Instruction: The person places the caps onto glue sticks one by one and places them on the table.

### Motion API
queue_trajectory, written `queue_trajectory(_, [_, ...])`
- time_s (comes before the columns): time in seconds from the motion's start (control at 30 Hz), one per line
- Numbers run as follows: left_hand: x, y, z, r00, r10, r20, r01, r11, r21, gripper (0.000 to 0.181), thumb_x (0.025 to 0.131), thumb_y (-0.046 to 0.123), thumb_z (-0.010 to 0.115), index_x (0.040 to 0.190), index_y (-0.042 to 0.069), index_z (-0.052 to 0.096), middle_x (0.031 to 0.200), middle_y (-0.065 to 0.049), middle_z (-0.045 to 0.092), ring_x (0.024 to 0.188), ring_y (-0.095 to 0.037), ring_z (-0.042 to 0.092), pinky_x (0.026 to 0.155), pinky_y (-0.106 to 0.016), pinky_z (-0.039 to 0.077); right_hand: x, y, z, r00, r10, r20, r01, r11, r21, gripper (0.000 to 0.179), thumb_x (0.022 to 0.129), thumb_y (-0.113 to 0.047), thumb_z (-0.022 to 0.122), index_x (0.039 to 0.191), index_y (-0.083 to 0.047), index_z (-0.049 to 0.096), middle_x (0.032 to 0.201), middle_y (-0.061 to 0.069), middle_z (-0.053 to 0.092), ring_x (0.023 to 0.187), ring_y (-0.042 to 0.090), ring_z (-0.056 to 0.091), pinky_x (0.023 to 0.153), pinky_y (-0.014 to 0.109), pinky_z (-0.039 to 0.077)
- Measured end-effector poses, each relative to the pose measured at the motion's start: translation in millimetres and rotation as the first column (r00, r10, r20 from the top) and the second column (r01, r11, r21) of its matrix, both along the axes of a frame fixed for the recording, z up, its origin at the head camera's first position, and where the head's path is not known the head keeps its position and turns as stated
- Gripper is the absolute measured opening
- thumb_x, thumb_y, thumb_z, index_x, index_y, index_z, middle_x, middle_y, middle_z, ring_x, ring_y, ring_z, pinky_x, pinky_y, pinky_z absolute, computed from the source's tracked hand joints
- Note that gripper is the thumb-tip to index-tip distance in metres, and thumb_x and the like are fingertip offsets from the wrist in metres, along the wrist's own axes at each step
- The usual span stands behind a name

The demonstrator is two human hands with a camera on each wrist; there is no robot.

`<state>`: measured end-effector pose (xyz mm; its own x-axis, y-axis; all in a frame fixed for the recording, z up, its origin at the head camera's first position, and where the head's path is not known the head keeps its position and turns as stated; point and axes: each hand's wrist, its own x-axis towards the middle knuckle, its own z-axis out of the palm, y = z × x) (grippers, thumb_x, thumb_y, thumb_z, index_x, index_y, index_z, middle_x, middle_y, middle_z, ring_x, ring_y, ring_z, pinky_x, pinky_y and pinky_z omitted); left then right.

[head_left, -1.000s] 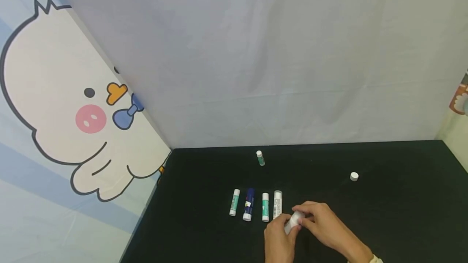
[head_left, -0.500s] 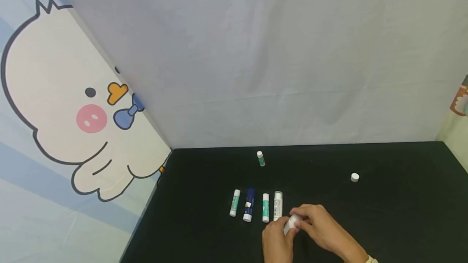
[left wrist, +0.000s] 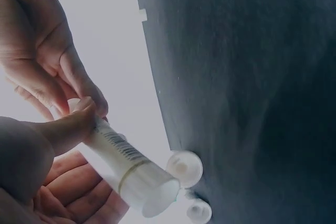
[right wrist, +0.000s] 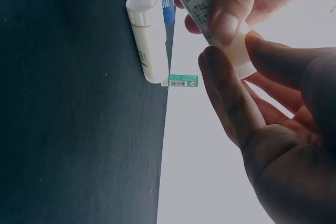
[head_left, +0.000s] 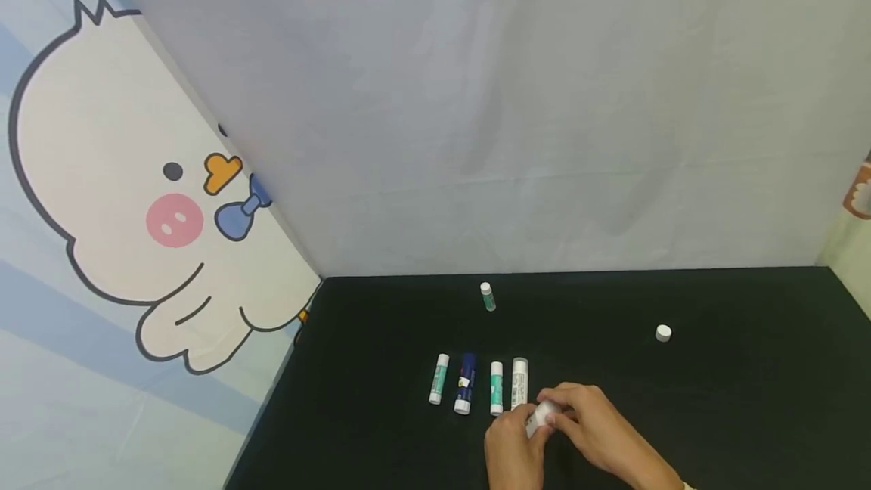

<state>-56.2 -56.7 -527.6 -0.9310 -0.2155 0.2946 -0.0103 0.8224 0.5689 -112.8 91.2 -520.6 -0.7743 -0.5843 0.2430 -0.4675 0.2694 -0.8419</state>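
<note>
A white glue stick (head_left: 536,422) with a barcode label is held tilted between both hands. The left hand (head_left: 513,451) grips its body; in the left wrist view its thumb lies across the label and the stick's clear end (left wrist: 155,195) points away. At the other end, the right hand (head_left: 590,426) pinches the white cap (right wrist: 240,59) between thumb and fingers. Just beyond the left hand lies a second white glue stick (head_left: 519,378), its lower end partly hidden by the hand in the head view.
Left of it, a green-and-white glue stick (head_left: 497,388), a blue one (head_left: 466,384) and another green-and-white one (head_left: 438,379) form a row on the black table (head_left: 367,429). Farther back are a small green glue stick (head_left: 488,298) and a loose white cap (head_left: 663,333).
Both hands have drifted slightly left with the glue stick, keeping their hold on it. The head view has shifted a little; the things on the table stay put.
</note>
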Motion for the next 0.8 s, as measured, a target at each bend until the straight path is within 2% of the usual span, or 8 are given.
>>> queue_trajectory(0.23, [2.0,-8.5,3.2,0.999,0.027,0.034,-0.027,1.0,-0.011,0.025,0.07,0.011,0.096,0.088,0.01,0.079,0.077,-0.006,0.076,0.067,-0.022,0.072,0.058,-0.034,0.052,1.7,-11,-1.6,1.0,0.011,0.014,-0.011,1.0,-0.021,0.026,0.09,0.01,0.073,0.115,0.015,0.071,0.104,0.015,0.075,0.09,0.005,0.069,0.073,0.026,0.061])
queue_trajectory(0.47, [1.7,-23.6,4.5,0.997,0.069,0.03,-0.068,0.997,-0.025,0.024,0.071,0.009,0.095,0.089,0.009,0.079,0.078,-0.007,0.076,0.069,-0.024,0.072,0.06,-0.038,0.054,0.9,-31,-2.7,0.999,-0.017,-0.039,0.016,1.0,-0.024,0.025,0.09,0.01,0.074,0.115,0.012,0.073,0.105,0.013,0.074,0.088,0.006,0.068,0.071,0.024,0.06])
queue_trajectory(0.67, [3.0,-35.6,6.6,0.991,0.126,0.043,-0.125,0.992,-0.013,0.024,0.07,0.008,0.096,0.088,0.01,0.079,0.079,-0.006,0.078,0.069,-0.025,0.074,0.06,-0.041,0.055,3.9,-48,-3.6,0.996,-0.037,-0.076,0.035,0.999,-0.024,0.024,0.09,0.011,0.073,0.113,0.01,0.074,0.105,0.011,0.073,0.088,0.007,0.066,0.07,0.024,0.058])
queue_trajectory(0.8, [5.2,-42.7,8.7,0.986,0.158,0.048,-0.157,0.987,-0.02,0.026,0.068,0.008,0.097,0.086,0.01,0.078,0.077,-0.005,0.077,0.066,-0.025,0.073,0.058,-0.041,0.054,5.7,-58,-2.9,0.997,-0.047,-0.054,0.046,0.999,-0.025,0.023,0.091,0.01,0.073,0.114,0.008,0.075,0.11,0.008,0.07,0.093,0.011,0.068,0.073,0.026,0.059])
